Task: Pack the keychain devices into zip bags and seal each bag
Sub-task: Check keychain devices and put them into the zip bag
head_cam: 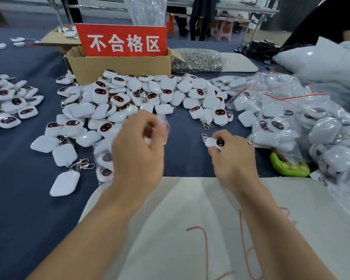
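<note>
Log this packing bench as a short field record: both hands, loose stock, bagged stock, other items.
left: the left hand pinches a blurred clear plastic item, probably a zip bag
right: the right hand grips a white square keychain device with a dark face
loose stock: heap of white keychain devices on the blue table cloth, ahead of the hands
bagged stock: pile of clear zip bags with red strips, to the right
box: brown cardboard box bearing a red sign, behind the heap
counter: green plastic clicker with pink buttons, right of the right hand

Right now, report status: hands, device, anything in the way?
Left hand grips blurred clear plastic bag. Right hand pinches white square keychain device, dark face. Nothing between hands.
</note>
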`<state>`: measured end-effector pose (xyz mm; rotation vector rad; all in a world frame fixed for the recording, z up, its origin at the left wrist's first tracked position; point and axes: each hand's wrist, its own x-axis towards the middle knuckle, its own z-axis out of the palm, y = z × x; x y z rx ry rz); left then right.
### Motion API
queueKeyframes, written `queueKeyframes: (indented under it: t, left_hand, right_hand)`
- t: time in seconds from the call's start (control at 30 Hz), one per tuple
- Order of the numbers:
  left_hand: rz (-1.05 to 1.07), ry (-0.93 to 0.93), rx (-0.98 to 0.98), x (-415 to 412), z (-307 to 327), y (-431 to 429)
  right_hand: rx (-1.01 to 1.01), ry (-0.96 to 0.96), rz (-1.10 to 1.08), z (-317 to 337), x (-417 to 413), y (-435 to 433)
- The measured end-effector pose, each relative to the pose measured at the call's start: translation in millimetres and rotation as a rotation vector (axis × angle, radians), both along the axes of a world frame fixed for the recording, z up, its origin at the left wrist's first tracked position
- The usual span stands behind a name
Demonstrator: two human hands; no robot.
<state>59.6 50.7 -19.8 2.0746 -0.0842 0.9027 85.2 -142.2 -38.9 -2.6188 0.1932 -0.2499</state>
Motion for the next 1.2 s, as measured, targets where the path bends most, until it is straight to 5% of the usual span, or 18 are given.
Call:
queueKeyframes:
  t: [0.1, 0.3, 0.5, 0.6, 0.83, 1.2]
  left_hand:
    - [-0.037, 0.254, 0.298, 0.5, -13.8, -14.3]
    - [-0.145, 0.326, 0.57, -6.6, -21.1, -25.2]
    - [-0.187, 0.23, 0.131, -11.6, -17.4, -33.2]
    - [-0.273, 0.19, 0.069, -13.7, -15.3, -35.0]
    - [-0.292, 0.278, -0.261, -9.7, -11.3, -31.7]
    - [-0.385, 0.415, -0.421, -7.9, -13.1, -32.0]
  right_hand:
    - [0.177, -0.048, 0.013, 2.6, -4.9, -3.4]
    - [0.701, -0.048, 0.08, 11.4, -12.2, 0.6]
    - [0.909, 0.079, 0.118, 18.2, -17.5, 3.7]
    - [1.004, 0.149, 0.222, 23.1, -23.3, 4.1]
    - [1.2, 0.044, 0.243, 19.9, -26.8, 9.1]
    - [1.169, 0.048, 0.28, 18.7, -24.9, 15.9]
